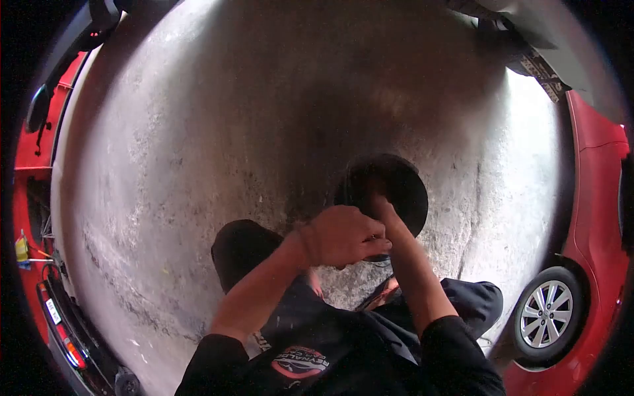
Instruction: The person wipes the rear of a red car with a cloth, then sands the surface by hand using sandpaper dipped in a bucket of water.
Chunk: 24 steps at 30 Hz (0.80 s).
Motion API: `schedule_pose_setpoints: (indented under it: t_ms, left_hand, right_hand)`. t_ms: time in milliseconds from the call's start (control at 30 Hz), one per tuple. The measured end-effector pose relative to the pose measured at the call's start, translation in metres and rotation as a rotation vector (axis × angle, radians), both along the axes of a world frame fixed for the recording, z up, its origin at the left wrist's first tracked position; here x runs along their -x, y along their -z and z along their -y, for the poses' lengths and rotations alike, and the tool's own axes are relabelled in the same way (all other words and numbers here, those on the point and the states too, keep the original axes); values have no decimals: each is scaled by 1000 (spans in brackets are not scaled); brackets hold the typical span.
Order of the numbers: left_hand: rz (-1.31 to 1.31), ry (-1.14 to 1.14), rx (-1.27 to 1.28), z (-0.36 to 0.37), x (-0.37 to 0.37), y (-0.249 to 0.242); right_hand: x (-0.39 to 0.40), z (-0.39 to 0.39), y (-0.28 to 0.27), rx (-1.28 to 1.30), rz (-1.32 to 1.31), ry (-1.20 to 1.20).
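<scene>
My left hand [342, 236] is closed in front of my body, its fingers curled near my right forearm. Whatever may be between those fingers is too small to make out. My right hand [378, 188] reaches forward into the shadow of a round black object [409, 198] low in front of me. Its fingers are lost in the dark, so their grip does not show. The round object looks like a dark disc or bucket mouth; its inside cannot be made out.
Stained concrete floor [198, 165] spreads ahead. On the right is a red car [594, 132] with a silver-spoked wheel [547, 313]. Red bodywork [33, 152] and a black bumper with a tail light [74, 354] line the left. My bent knees flank my arms.
</scene>
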<state>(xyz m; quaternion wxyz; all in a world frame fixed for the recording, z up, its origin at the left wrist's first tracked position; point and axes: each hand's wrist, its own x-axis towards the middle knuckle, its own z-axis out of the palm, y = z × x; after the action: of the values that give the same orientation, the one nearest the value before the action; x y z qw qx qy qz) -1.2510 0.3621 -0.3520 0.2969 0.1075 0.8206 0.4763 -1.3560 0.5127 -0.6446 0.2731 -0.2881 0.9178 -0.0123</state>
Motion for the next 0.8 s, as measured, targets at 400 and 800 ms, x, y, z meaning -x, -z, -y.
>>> schedule_pose_setpoints:
  t_ms: [400, 800]
  left_hand:
    - [1, 48, -225, 8, 27, 54]
    - [-206, 170, 463, -4, 46, 168]
  right_hand:
    - [12, -18, 36, 44, 181, 332]
    - [13, -37, 67, -50, 264, -51]
